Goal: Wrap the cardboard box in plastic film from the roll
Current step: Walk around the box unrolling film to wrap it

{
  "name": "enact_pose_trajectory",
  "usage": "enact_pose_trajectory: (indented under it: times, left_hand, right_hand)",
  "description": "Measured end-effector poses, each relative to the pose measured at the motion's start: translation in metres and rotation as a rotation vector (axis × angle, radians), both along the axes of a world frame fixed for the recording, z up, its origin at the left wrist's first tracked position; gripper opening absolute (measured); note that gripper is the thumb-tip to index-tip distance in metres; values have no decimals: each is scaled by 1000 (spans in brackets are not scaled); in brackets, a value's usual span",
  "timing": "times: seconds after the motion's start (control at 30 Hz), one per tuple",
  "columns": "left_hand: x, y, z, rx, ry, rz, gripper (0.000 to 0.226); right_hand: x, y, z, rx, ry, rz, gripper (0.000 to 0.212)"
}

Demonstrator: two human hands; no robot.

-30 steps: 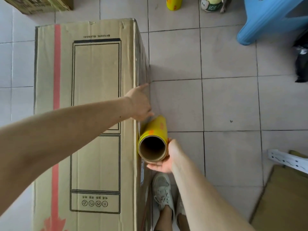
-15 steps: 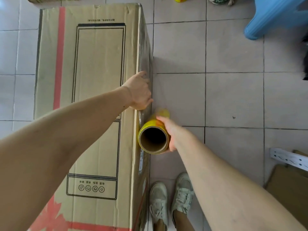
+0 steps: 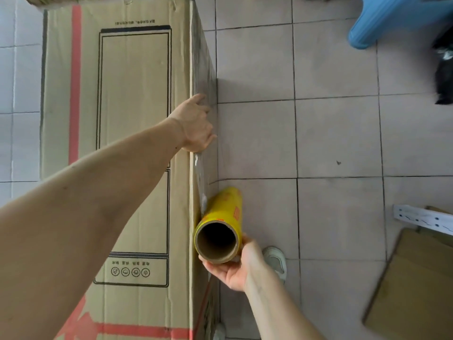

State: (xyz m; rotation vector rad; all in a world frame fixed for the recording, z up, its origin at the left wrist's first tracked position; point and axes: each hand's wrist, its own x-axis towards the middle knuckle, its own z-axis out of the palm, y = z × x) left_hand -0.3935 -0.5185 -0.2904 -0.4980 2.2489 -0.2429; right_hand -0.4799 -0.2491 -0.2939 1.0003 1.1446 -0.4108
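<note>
A tall cardboard box (image 3: pixel 132 99) with a red stripe and black printed frames stands on the tiled floor. Clear plastic film (image 3: pixel 204 69) covers its right side and runs down to a yellow roll (image 3: pixel 221 222) held upright against the box's right edge, its brown hollow core facing me. My left hand (image 3: pixel 196 125) lies on the box's top right edge, fingers pressing the film against the side. My right hand (image 3: pixel 235 268) cups the near end of the roll from below.
A blue plastic stool (image 3: pixel 392 20) stands at the back right, a black object (image 3: pixel 445 72) at the right edge. A flat piece of cardboard (image 3: pixel 414 290) and a white strip (image 3: pixel 424 219) lie at the right. My shoe (image 3: pixel 275 261) shows beside the roll.
My right hand has shifted from the side of the roll to under its near end, and the roll has come toward me along the box. The left hand stays on the edge.
</note>
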Motion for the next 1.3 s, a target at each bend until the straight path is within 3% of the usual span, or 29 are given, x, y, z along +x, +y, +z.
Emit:
enact_pose_trajectory:
  times: [0.07, 0.13, 0.2, 0.3, 0.4, 0.5, 0.63, 0.83, 0.97, 1.1, 1.2, 1.3]
  left_hand:
    - [0, 2, -1, -6, -14, 5, 66]
    - [-1, 5, -1, -10, -23, 28, 65]
    - [3, 14, -2, 0, 3, 52, 68]
    - [24, 53, -5, 31, 101, 90, 73]
    - [48, 94, -1, 64, 239, 210, 69]
    - [56, 104, 0, 76, 310, 301, 59]
    - [51, 101, -7, 95, 333, 324, 56]
    - [49, 99, -6, 101, 326, 350, 58]
    - [51, 99, -10, 106, 333, 319, 58]
    - [48, 100, -7, 100, 297, 327, 58]
    - [42, 106, 2, 24, 119, 269, 64]
    - [27, 130, 8, -55, 18, 48, 69]
  right_hand:
    - [-4, -12, -1, -72, 136, 172, 45]
    - [-14, -28, -8, -281, 448, 516, 45]
    - [-20, -48, -9, -494, 634, 755, 46]
    - [-24, -69, -4, -529, 622, 918, 37]
    - [-16, -77, 8, -473, 455, 1022, 51]
    - [-5, -65, 21, -431, 239, 889, 77]
    - [2, -13, 22, -315, 220, 518, 59]
    - [32, 81, 18, -114, 150, -49, 63]
    - [39, 120, 20, -19, 53, -290, 64]
    - [32, 113, 21, -63, 44, -168, 64]
    - [25, 84, 25, -125, 276, 203, 44]
    - [15, 62, 22, -272, 451, 526, 34]
